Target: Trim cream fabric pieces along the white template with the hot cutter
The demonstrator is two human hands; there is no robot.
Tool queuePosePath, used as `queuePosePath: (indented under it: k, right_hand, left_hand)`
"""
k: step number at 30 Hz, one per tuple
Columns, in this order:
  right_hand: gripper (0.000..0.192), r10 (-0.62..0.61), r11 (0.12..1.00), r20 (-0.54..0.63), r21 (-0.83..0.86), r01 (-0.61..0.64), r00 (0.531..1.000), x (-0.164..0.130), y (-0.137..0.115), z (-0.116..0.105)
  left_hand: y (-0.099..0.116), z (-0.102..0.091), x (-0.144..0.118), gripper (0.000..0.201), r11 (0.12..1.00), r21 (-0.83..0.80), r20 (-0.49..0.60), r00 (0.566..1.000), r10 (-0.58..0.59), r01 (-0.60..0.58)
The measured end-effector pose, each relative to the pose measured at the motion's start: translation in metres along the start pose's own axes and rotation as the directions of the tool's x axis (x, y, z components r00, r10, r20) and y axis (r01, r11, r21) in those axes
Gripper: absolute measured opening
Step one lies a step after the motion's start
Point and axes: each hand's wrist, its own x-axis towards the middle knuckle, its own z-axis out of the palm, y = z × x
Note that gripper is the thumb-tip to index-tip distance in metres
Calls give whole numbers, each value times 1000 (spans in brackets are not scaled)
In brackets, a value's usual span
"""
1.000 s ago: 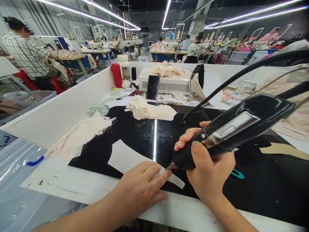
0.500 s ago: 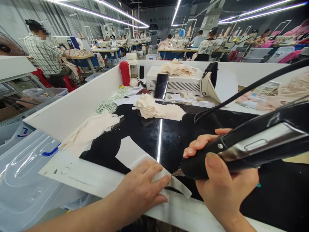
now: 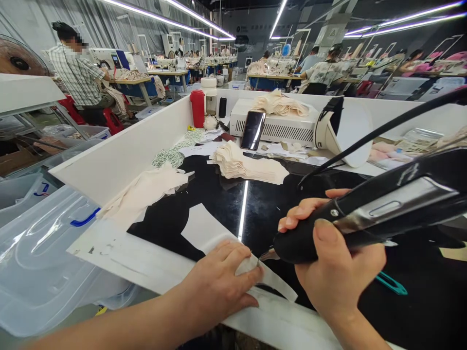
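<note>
Now your left hand (image 3: 215, 287) lies flat, fingers spread, pressing the white strip (image 3: 270, 279) onto the tabletop (image 3: 262, 204) at the near edge. Your right hand (image 3: 339, 272) has a full grip closed around the black tool (image 3: 365, 214), thumb on top, with the metal tip (image 3: 265, 254) touching the strip just beside your left fingertips.

Compared with the two earlier pictures, the hold is unchanged: same flat press, same closed grip, tip at the same spot on the strip. Only the camera has shifted, so the whole scene sits further right and higher. Judge from this that the tip is working one point, not travelling along the strip.

A teal clip (image 3: 392, 284) lies on the tabletop to the right of your wrist. Further off, a stack of cream pieces (image 3: 248, 167) sits mid-tabletop, with a phone (image 3: 254, 130) leaning on a white box (image 3: 277, 127) behind it. Beyond the partition, other people sit at sewing stations.
</note>
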Motion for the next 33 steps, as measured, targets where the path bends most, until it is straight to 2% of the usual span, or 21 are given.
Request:
queuePosePath:
  k: [8,13,15,19,21,24,27,33]
  right_hand:
    - [47,-34,999,15,7,34,999,3,3,9]
    - [41,-22,1000,19,-15,22,1000,2,7,9]
    - [41,-27,999,33,-31,28,999,2,9,9]
    - [49,-26,1000,37,5,26,999,10,8,10]
    - [48,-18,999,3,30,18,1000,15,4,12]
    - [42,-21,999,-52,42,23,998,20,-10,13]
    - [40,-1,999,-68,52,5,998,18,-24,9]
    - [42,0,999,-54,53,3,999,3,-26,-5]
  left_hand:
    - [-1,4,-1,59,1000,11,16,1000,-12,11]
    - [0,4,-1,64,1000,11,40,999,-23,23]
    - [0,0,0,58,1000,-1,39,999,-13,13]
    - [-13,-15,2,25,988,-150,96,995,-15,30]
    - [-23,-20,2,29,986,-168,97,995,34,-17]
    - [-34,-21,3,36,996,-15,92,992,86,-85]
    - [-36,-17,7,49,986,159,116,993,26,-44]
    - [-29,-12,14,45,949,314,154,987,-33,-17]
